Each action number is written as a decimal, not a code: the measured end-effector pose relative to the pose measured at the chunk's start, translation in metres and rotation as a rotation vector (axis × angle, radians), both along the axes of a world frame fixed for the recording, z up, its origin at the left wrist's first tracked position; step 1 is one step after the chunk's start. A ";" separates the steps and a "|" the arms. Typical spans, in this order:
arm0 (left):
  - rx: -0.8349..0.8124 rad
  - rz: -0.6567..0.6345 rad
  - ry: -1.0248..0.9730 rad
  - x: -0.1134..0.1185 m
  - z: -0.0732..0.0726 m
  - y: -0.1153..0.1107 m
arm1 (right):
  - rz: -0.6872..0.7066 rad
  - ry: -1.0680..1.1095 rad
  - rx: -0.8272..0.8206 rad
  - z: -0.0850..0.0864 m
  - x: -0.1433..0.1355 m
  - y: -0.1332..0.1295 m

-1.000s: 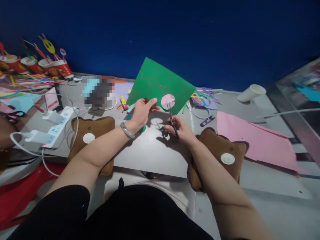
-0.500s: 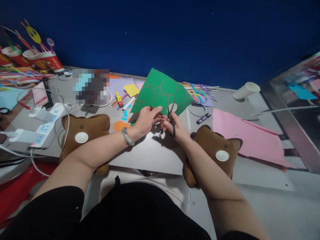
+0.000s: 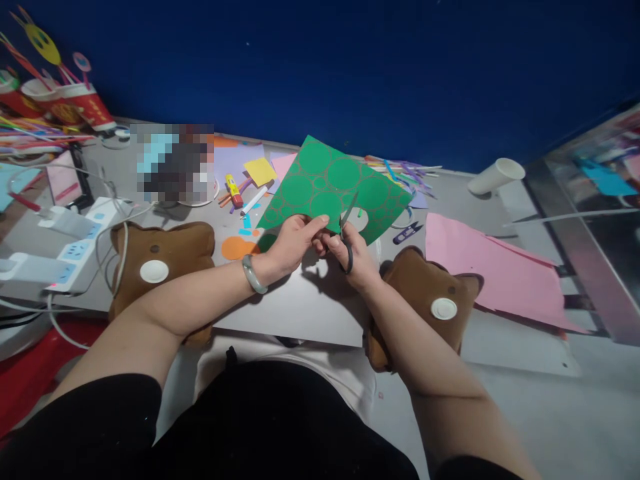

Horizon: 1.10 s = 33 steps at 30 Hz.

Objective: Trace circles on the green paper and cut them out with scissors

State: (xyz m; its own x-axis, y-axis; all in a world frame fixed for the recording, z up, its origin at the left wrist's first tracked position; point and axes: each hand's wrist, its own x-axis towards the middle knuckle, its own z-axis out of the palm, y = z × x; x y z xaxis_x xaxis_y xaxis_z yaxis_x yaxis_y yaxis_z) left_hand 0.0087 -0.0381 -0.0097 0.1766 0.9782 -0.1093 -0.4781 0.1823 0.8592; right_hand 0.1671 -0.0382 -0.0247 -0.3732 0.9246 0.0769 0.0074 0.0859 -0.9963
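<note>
A sheet of green paper [image 3: 345, 173] with several circles drawn on it is held up over the table in front of me. My left hand [image 3: 300, 241] grips its lower edge, thumb on top. Black scissors [image 3: 349, 257] are in my right hand [image 3: 357, 259], close beside the left fingers. Their blades cross the paper next to a round hole [image 3: 357, 219] in it. Some of the right fingers are hidden behind the scissors and paper. Just left of my left hand lies an orange paper circle [image 3: 239, 248].
Brown cushions [image 3: 160, 257] lie under both forearms. A glue stick [image 3: 233, 190], yellow paper [image 3: 260, 171] and a white marker [image 3: 254, 201] sit behind. On the right are thread snips [image 3: 407, 233], pink felt-like sheets [image 3: 495, 273] and a white tube [image 3: 497, 177]; a power strip [image 3: 83, 243] stands left.
The green paper has turned and shifted slightly right, and more of the round hole shows. The scissors stay at the paper beside the hole. The whole view has shifted a little.
</note>
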 end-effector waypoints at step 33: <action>0.048 -0.061 0.074 0.001 0.002 -0.008 | -0.100 -0.072 0.037 0.013 -0.001 -0.007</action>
State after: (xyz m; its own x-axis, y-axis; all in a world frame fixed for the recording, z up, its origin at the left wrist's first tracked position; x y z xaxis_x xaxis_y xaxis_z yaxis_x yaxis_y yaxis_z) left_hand 0.0100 -0.0459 -0.0077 0.2287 0.9704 -0.0779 -0.4021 0.1670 0.9002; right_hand 0.1661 -0.0451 -0.0113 -0.2852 0.9544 0.0880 0.0889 0.1177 -0.9891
